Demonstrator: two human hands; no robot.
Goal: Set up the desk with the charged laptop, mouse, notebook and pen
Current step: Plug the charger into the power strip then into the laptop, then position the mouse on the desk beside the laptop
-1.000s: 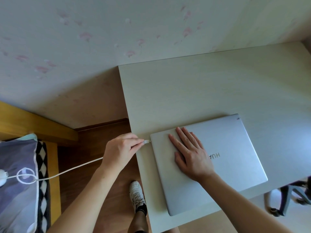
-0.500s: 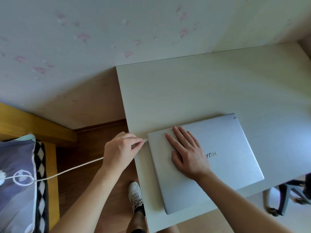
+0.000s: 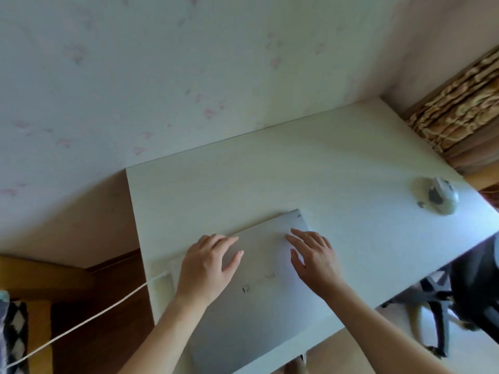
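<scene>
A closed silver laptop (image 3: 259,314) lies on the white desk (image 3: 270,179) near its front left corner. My left hand (image 3: 208,265) rests flat on the lid's left part, fingers spread. My right hand (image 3: 313,260) lies flat on the lid's right part, also spread. A white charging cable (image 3: 89,319) runs from the laptop's left edge over the desk's left side and down to the lower left. A pale mouse (image 3: 440,195) sits at the desk's far right. No notebook or pen is in view.
The desk stands against a wall with faint pink marks. A patterned curtain (image 3: 459,109) hangs at the right. A dark office chair (image 3: 464,292) stands under the desk's right front. Wooden floor and a yellow bed frame (image 3: 40,279) lie to the left.
My left hand has let go of the cable plug and moved onto the lid. My right hand has slid right along the lid. The view has swung right, bringing the mouse in.
</scene>
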